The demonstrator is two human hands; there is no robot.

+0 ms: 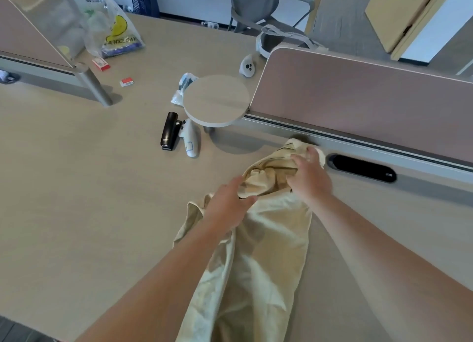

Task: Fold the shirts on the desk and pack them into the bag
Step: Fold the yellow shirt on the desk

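Observation:
A long cream cloth (261,252) lies on the desk (76,188), running from the front edge toward the partition. Its far end is bunched (271,167), showing a tan inner side and thin dark lines. I cannot tell whether this is one shirt or a shirt inside a cream bag. My left hand (225,203) grips the near edge of the bunched part between thumb and fingers. My right hand (309,175) has its fingers curled onto the far side of the bunch. A pale cloth bag with handles (271,34) sits beyond the partition.
A pink partition (358,98) with a black cable slot (363,167) runs along the right. A round raised shelf (217,98), a black device (169,132) and two white controllers (190,139) (247,66) lie ahead. A plastic bag (112,27) and red boxes (101,64) sit far left.

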